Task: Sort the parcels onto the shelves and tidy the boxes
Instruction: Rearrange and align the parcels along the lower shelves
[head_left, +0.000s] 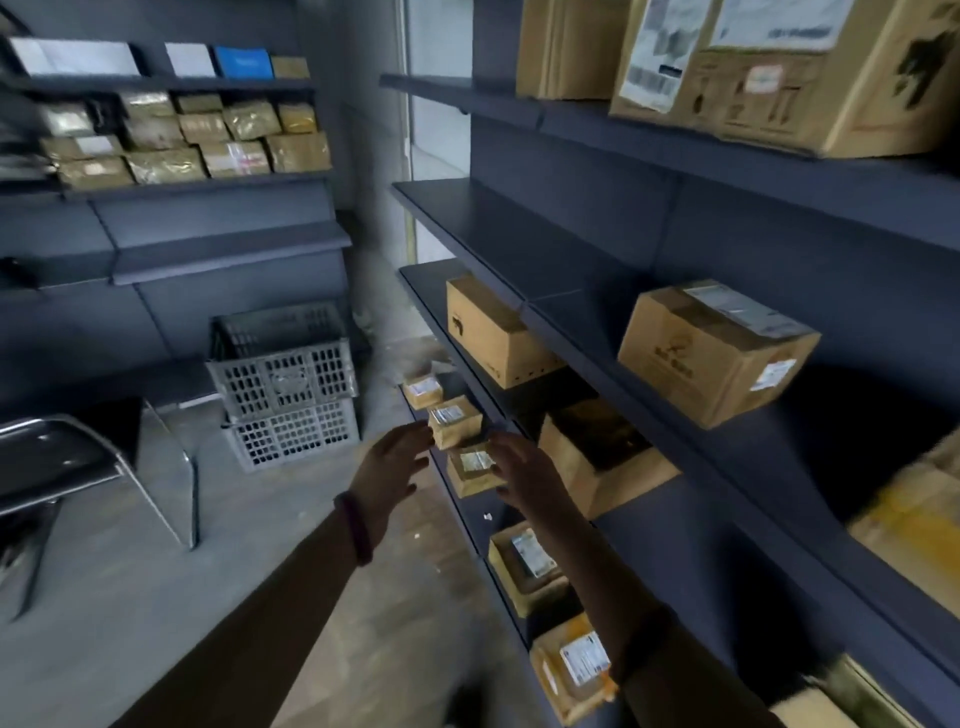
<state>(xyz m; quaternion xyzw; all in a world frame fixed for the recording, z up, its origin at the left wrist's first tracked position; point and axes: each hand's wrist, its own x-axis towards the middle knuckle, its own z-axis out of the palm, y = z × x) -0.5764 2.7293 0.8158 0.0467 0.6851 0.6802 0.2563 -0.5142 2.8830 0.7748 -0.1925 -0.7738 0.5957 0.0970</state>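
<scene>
Both hands are out in front of a low dark shelf (470, 519), fingers spread, not gripping anything. The left hand (387, 467) hangs just left of a small taped parcel (454, 422), and the right hand (524, 470) sits over the edge of another small parcel (470, 467) right below it; can't tell if it's actually touching. More parcels line that same shelf, one further back (423, 391) and two nearer (530, 566) (574, 667). Bigger cardboard boxes (714, 348) sit on the shelves above. Two grey crates (285, 384) are stacked on the floor.
</scene>
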